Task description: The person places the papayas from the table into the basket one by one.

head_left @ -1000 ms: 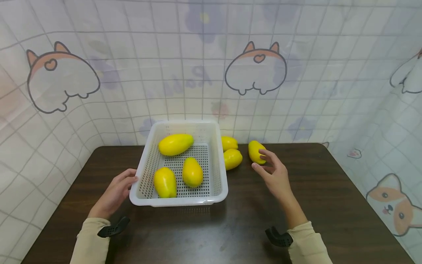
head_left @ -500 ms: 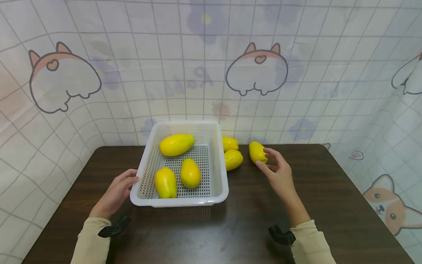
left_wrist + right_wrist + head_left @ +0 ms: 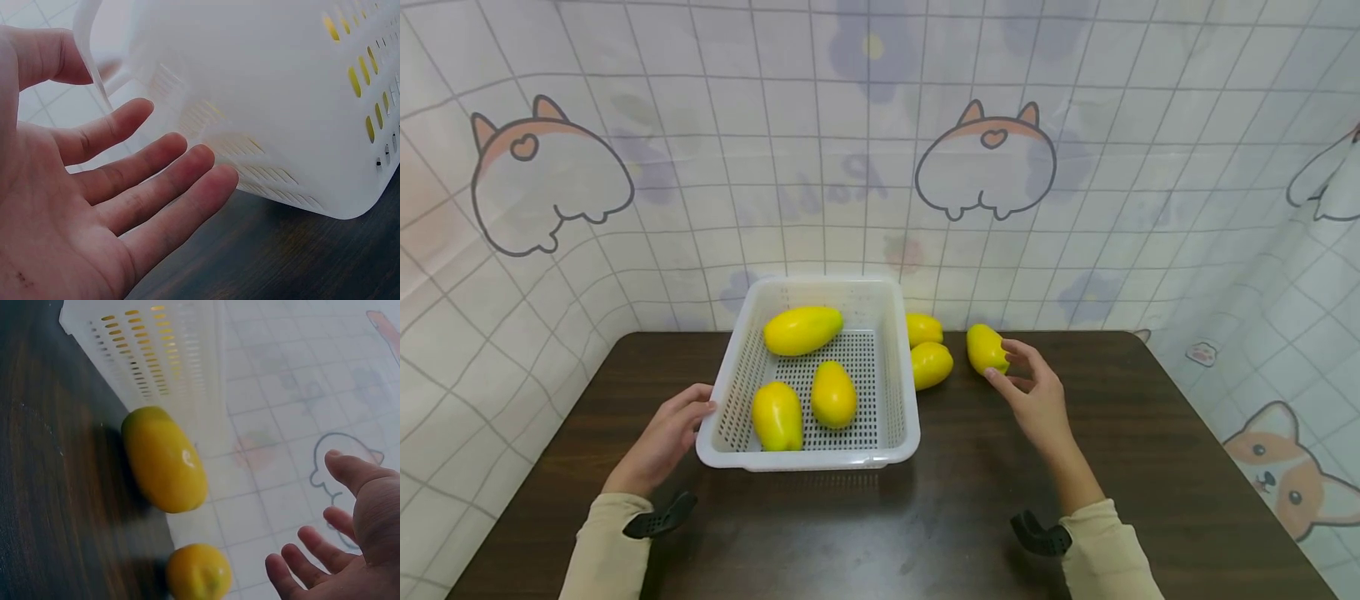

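Note:
A white perforated plastic basket (image 3: 808, 458) rests on the table with three yellow mangoes (image 3: 833, 394) inside. At its left side my left hand (image 3: 658, 433) holds the rim: in the left wrist view the thumb (image 3: 59, 55) passes over the rim and the fingers (image 3: 165, 215) extend along the outer wall. Right of the basket lies a single mango (image 3: 985, 348). My right hand (image 3: 1033, 396) is at that mango's right side, thumb and fingers spread, overlapping its edge. The right wrist view shows the fingers relaxed, with nothing between them.
Two more mangoes (image 3: 931, 365) lie against the basket's right side, one behind the other. A patterned cloth (image 3: 865, 225) hangs along the back and sides of the dark wooden table (image 3: 790, 550). Each sleeve has a black wrist mount (image 3: 658, 518).
My right hand has shifted slightly rightward beside the lone mango, then stayed there. Inside the basket the middle mango has rolled a little left. The left hand has not moved.

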A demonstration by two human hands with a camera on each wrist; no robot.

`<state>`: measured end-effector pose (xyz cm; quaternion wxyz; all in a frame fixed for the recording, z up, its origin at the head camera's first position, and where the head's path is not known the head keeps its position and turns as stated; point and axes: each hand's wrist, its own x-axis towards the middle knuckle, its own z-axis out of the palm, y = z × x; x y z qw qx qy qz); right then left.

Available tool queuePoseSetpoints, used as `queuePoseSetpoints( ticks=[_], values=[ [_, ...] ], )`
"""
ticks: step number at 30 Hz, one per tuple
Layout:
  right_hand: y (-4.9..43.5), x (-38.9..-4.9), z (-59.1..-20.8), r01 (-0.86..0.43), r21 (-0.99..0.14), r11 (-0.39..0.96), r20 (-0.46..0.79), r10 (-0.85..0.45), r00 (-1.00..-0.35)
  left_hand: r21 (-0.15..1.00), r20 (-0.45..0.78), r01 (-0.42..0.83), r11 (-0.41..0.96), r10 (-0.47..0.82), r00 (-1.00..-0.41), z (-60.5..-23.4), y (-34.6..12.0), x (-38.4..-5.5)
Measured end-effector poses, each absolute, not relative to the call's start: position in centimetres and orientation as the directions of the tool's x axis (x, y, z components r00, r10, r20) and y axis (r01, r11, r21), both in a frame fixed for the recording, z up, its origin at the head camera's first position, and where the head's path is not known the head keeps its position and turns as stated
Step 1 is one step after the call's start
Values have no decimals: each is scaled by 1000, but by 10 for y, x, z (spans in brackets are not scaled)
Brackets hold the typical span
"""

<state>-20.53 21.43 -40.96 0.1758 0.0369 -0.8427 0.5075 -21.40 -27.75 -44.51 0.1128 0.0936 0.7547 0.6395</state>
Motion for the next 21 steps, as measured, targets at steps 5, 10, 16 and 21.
queuePoseSetpoints(
  ticks=[5, 10, 16, 21],
  values=[
    [217, -209, -413, -246, -841, 482, 333, 104, -937, 986, -50, -2, 165, 289, -956, -446, -278, -215],
    [217, -212, -415, -232, -843, 485, 319, 104, -942, 984, -52, -1, 176, 287, -957, -446, -278, -215],
    [217, -216, -415, -237, -842, 484, 329, 114, -937, 984, -50, 2, 180, 287, -957, -446, -278, -216],
    [217, -217, -417, -237, -847, 476, 329, 119, -937, 981, -62, -8, 191, 276, -959, -446, -279, -215]
  ],
)
